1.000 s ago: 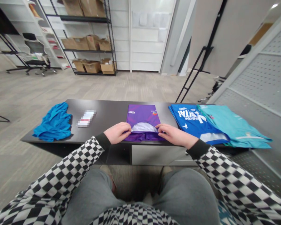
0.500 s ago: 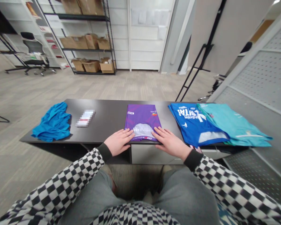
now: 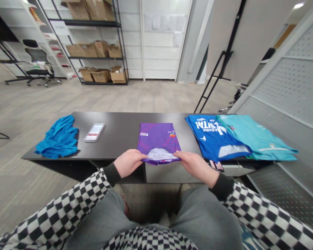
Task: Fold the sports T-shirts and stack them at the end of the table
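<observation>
A folded purple jersey (image 3: 158,137) lies in front of me, its pale neckline towards me and its near edge hanging slightly over the table's front. My left hand (image 3: 130,162) pinches the near left corner of the jersey. At the near right corner, my right hand (image 3: 194,165) grips the same jersey between thumb and fingers. To the right lies a folded blue jersey (image 3: 214,137) with white lettering, partly over a folded teal jersey (image 3: 261,135). A crumpled blue garment (image 3: 58,137) is heaped at the left end.
The dark table (image 3: 114,139) spans the view, with a blurred-out white and red item (image 3: 94,132) on it. Below its front edge, a phone-like object (image 3: 217,166) shows at right. A perforated panel (image 3: 302,83) stands at right, and a shelf with cardboard boxes (image 3: 101,74) behind.
Both hands went from lying flat on the purple jersey to pinching its near corners. The jersey has slid towards me, its near edge now past the table's front.
</observation>
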The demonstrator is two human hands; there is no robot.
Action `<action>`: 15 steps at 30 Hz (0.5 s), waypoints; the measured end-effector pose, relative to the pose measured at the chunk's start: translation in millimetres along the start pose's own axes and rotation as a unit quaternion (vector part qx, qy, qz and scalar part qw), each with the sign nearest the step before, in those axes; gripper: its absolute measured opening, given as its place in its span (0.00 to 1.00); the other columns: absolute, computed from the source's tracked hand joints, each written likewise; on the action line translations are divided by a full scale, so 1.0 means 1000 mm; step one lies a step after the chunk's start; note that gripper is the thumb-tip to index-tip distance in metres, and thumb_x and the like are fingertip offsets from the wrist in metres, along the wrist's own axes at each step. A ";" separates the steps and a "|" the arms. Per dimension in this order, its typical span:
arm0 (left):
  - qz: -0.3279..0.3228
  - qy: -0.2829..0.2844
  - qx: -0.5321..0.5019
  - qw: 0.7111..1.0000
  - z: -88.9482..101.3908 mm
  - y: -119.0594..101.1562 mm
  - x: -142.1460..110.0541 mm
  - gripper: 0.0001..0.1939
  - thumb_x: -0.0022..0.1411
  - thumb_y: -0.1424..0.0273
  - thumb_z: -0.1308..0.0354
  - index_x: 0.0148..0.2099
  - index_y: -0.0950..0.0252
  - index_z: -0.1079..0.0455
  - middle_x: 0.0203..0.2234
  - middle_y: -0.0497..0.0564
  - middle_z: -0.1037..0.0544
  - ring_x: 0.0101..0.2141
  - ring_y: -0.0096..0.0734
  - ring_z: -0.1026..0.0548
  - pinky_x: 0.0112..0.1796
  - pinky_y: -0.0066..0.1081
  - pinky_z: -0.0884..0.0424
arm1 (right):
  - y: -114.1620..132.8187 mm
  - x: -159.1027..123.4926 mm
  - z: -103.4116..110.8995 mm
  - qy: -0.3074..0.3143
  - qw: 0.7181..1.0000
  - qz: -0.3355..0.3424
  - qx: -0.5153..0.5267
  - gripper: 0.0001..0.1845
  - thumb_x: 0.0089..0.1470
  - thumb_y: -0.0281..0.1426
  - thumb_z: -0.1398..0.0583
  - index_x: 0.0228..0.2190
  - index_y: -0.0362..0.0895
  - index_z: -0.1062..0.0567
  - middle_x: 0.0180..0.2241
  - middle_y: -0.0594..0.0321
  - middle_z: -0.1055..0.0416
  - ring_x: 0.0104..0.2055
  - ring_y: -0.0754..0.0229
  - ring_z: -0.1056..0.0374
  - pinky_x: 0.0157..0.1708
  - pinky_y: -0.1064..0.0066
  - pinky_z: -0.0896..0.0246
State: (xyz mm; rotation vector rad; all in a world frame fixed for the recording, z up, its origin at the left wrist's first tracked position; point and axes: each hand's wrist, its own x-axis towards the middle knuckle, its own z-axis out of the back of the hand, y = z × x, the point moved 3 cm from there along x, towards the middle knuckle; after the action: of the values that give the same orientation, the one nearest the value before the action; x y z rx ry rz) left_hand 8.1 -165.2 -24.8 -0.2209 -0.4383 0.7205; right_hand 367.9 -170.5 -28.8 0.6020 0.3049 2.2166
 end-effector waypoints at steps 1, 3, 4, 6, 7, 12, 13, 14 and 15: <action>0.013 0.006 -0.030 0.999 0.012 -0.002 0.007 0.16 0.77 0.70 0.41 0.60 0.56 0.16 0.48 0.53 0.10 0.50 0.44 0.13 0.55 0.42 0.18 | 0.003 0.003 0.011 0.008 1.000 -0.014 0.025 0.25 0.68 0.24 0.40 0.61 0.50 0.16 0.58 0.53 0.15 0.59 0.43 0.16 0.61 0.51 0.21; 0.035 0.004 -0.094 0.995 0.040 -0.008 0.024 0.15 0.79 0.65 0.40 0.58 0.54 0.14 0.49 0.51 0.10 0.49 0.43 0.12 0.54 0.38 0.18 | 0.011 0.012 0.040 0.020 0.997 -0.033 0.072 0.21 0.70 0.29 0.39 0.59 0.52 0.15 0.53 0.57 0.13 0.53 0.45 0.15 0.57 0.55 0.19; 0.041 0.003 -0.125 0.991 0.056 -0.012 0.034 0.14 0.78 0.63 0.39 0.57 0.53 0.14 0.49 0.50 0.10 0.49 0.43 0.12 0.54 0.37 0.18 | 0.015 0.018 0.056 0.023 0.995 -0.042 0.090 0.19 0.71 0.32 0.38 0.58 0.53 0.15 0.51 0.58 0.12 0.51 0.46 0.15 0.55 0.56 0.19; 0.050 0.011 -0.182 0.982 0.090 -0.022 0.060 0.13 0.75 0.61 0.34 0.55 0.53 0.12 0.47 0.48 0.09 0.46 0.43 0.11 0.52 0.35 0.18 | 0.019 0.030 0.090 0.016 0.992 -0.061 0.105 0.15 0.72 0.38 0.37 0.54 0.53 0.13 0.47 0.60 0.12 0.46 0.48 0.16 0.51 0.59 0.20; 0.056 0.018 -0.207 0.976 0.107 -0.027 0.075 0.12 0.72 0.61 0.31 0.53 0.53 0.11 0.44 0.47 0.09 0.43 0.42 0.12 0.50 0.34 0.18 | 0.020 0.038 0.108 0.010 0.992 -0.069 0.106 0.15 0.72 0.40 0.36 0.52 0.53 0.12 0.45 0.61 0.12 0.45 0.49 0.16 0.50 0.60 0.21; 0.138 0.002 -0.292 0.947 0.172 -0.040 0.169 0.10 0.59 0.65 0.21 0.42 0.64 0.12 0.32 0.48 0.13 0.36 0.40 0.14 0.43 0.34 0.16 | 0.000 0.082 0.196 -0.032 0.984 -0.102 0.146 0.19 0.66 0.51 0.30 0.47 0.50 0.10 0.41 0.62 0.13 0.43 0.49 0.19 0.48 0.59 0.21; 0.147 -0.007 -0.301 0.942 0.179 -0.039 0.189 0.11 0.58 0.65 0.20 0.42 0.64 0.13 0.32 0.49 0.14 0.35 0.39 0.14 0.42 0.34 0.16 | -0.007 0.092 0.213 -0.037 0.982 -0.112 0.147 0.21 0.64 0.52 0.28 0.47 0.50 0.10 0.41 0.63 0.13 0.43 0.49 0.19 0.47 0.59 0.20; 0.150 -0.014 -0.310 0.939 0.184 -0.038 0.209 0.13 0.58 0.65 0.20 0.43 0.65 0.13 0.32 0.49 0.14 0.35 0.38 0.15 0.41 0.35 0.15 | -0.016 0.101 0.230 -0.044 0.982 -0.121 0.141 0.21 0.62 0.52 0.26 0.47 0.50 0.10 0.41 0.63 0.13 0.43 0.49 0.19 0.47 0.59 0.20; 0.146 -0.020 -0.319 0.936 0.187 -0.036 0.229 0.14 0.58 0.64 0.20 0.44 0.65 0.14 0.32 0.50 0.14 0.34 0.38 0.15 0.41 0.36 0.15 | -0.025 0.110 0.246 -0.050 0.982 -0.130 0.129 0.22 0.61 0.50 0.25 0.48 0.48 0.11 0.41 0.63 0.13 0.43 0.50 0.20 0.47 0.58 0.20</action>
State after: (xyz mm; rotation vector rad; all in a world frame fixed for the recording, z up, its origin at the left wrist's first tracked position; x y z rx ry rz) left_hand 96.1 -28.2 224.4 -0.9009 -0.6805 0.8574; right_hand 448.8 -65.4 207.5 0.7646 0.5896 1.9022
